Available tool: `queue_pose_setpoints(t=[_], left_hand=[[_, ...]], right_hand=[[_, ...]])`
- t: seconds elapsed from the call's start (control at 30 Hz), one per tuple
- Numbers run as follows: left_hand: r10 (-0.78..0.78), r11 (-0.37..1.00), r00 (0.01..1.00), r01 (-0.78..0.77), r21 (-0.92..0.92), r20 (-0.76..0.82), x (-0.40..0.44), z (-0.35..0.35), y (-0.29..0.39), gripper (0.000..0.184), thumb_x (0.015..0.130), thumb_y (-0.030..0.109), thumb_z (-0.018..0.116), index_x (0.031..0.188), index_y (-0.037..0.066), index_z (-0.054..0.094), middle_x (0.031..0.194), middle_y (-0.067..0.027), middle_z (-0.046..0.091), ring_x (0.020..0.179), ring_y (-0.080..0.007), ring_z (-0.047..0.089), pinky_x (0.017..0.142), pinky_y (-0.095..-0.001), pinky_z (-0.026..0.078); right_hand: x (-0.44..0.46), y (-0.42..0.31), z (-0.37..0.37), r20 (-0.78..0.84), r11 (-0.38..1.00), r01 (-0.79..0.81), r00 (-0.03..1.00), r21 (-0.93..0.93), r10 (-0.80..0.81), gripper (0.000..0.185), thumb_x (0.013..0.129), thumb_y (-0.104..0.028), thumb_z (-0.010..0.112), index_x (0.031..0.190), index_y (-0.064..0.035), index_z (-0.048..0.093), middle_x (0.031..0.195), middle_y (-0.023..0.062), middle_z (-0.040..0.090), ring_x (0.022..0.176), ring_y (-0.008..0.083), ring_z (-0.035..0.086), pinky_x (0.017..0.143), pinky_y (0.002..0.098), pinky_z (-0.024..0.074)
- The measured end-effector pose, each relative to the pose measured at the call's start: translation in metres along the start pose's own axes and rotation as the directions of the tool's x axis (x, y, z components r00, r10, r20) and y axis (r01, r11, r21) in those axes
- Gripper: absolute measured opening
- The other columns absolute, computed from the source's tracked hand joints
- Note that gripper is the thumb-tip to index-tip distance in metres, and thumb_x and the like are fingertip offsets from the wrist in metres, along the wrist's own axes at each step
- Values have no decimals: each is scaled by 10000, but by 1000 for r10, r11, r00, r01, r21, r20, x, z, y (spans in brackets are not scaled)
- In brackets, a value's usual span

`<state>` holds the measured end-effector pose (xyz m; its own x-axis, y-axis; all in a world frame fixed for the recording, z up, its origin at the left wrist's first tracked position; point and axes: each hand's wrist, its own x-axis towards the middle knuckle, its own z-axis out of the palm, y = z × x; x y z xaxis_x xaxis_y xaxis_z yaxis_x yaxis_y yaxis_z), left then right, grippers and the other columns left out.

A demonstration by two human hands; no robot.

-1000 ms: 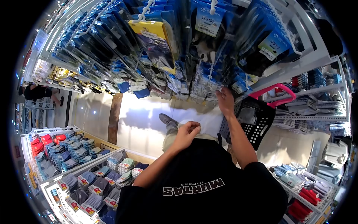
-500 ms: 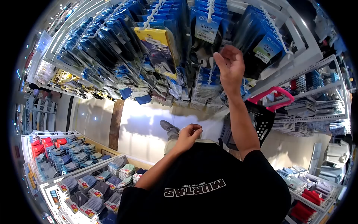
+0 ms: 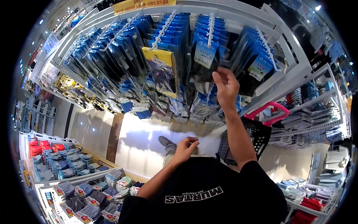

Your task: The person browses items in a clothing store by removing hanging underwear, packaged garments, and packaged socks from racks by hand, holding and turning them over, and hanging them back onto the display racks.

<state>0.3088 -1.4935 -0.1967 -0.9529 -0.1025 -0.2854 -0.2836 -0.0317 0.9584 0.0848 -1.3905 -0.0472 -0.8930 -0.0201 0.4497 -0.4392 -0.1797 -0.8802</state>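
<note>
My right hand (image 3: 226, 87) is raised at the rack, its thumb and fingers closed on the right edge of a clear package with a blue card (image 3: 205, 56) that hangs from a white hook. Left of it hangs a yellow-topped package (image 3: 161, 69), untouched. More blue-carded packages (image 3: 259, 67) hang on the hook to the right. My left hand (image 3: 185, 148) is in front of my waist with its fingers curled together; whether it holds anything is too small to tell. A black basket (image 3: 263, 132) with a pink handle (image 3: 276, 105) is beside my right forearm.
Below the top row hang further packages (image 3: 205, 108). White shelves with folded packs (image 3: 315, 112) stand at the right. Bins of packaged goods (image 3: 84, 201) are at the lower left, and another bin (image 3: 313, 198) at the lower right. My shoe (image 3: 166, 142) is on the tiled floor.
My right hand has gone up from the lower packages to the blue-carded package and closed at its edge. The view has tilted up, showing more of the rack's top. My left hand remains near my waist.
</note>
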Motion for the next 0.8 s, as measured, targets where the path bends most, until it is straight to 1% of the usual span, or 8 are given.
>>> queue_pose_setpoints(t=[0.17, 0.3, 0.4, 0.43, 0.47, 0.57, 0.67, 0.8], left_hand=[[18, 997, 1000, -19, -76, -9, 7, -8, 1, 307, 949, 226, 624, 1102, -40, 624, 909, -82, 676, 810, -139, 631, 722, -279, 497], [78, 987, 989, -94, -132, -124, 16, -23, 25, 295, 973, 234, 596, 1097, -32, 623, 986, -82, 670, 867, -145, 624, 783, -282, 488], [175, 920, 959, -240, -309, -224, 13, -25, 55, 404, 1030, 325, 455, 1150, -31, 602, 1062, -107, 658, 938, -158, 616, 812, -303, 499], [180, 919, 968, -230, -321, -176, 13, -29, 53, 480, 1047, 377, 372, 1212, -32, 560, 1117, -117, 642, 987, -177, 612, 850, -333, 494], [211, 896, 967, -250, -368, -144, 13, -29, 55, 490, 1048, 385, 360, 1228, -32, 545, 1126, -119, 639, 997, -183, 612, 860, -345, 492], [336, 792, 939, -324, -518, -74, 5, -20, 68, 549, 1046, 438, 314, 1285, -24, 491, 1164, -127, 623, 1034, -210, 613, 898, -389, 481], [416, 703, 908, -292, -649, 42, -2, -16, 92, 461, 1038, 349, 403, 1291, -28, 486, 1178, -130, 616, 1067, -208, 601, 910, -377, 477], [405, 833, 914, -370, -411, -1, -10, -18, 103, 369, 981, 149, 528, 1293, -42, 484, 1180, -108, 607, 1072, -169, 581, 921, -327, 452]], right_hand=[[-16, -31, -16, 64, 995, -53, 997, 88, 47, 170, 906, -70, 661, 1055, -4, 617, 871, -23, 611, 752, 33, 528, 688, 190, 419], [-33, -38, -28, 163, 953, -141, 982, 268, 99, 147, 913, -46, 632, 1056, -18, 614, 881, -27, 608, 744, 30, 521, 666, 184, 405], [-50, -41, -30, 184, 885, -249, 964, 394, 189, 170, 919, -38, 620, 1088, -19, 612, 878, -29, 605, 710, 24, 511, 628, 174, 390], [-54, -39, -28, 177, 850, -290, 956, 441, 234, 178, 922, -38, 616, 1099, -19, 611, 874, -30, 604, 690, 17, 498, 605, 169, 374], [-56, -38, -26, 174, 812, -325, 946, 485, 274, 186, 925, -39, 611, 1110, -18, 610, 870, -31, 602, 670, 10, 484, 583, 164, 357], [-58, -36, -27, 217, 823, -267, 960, 501, 179, 205, 935, -41, 603, 1139, -20, 607, 914, -21, 615, 717, 27, 517, 621, 164, 391], [-51, -43, -25, 207, 901, -133, 977, 412, 49, 210, 940, -40, 596, 1150, -20, 606, 945, -13, 621, 745, 30, 529, 641, 167, 400], [-53, -45, -24, 257, 897, -173, 964, 406, 70, 215, 943, -42, 593, 1155, -9, 607, 941, -8, 622, 785, 40, 535, 688, 179, 413]])
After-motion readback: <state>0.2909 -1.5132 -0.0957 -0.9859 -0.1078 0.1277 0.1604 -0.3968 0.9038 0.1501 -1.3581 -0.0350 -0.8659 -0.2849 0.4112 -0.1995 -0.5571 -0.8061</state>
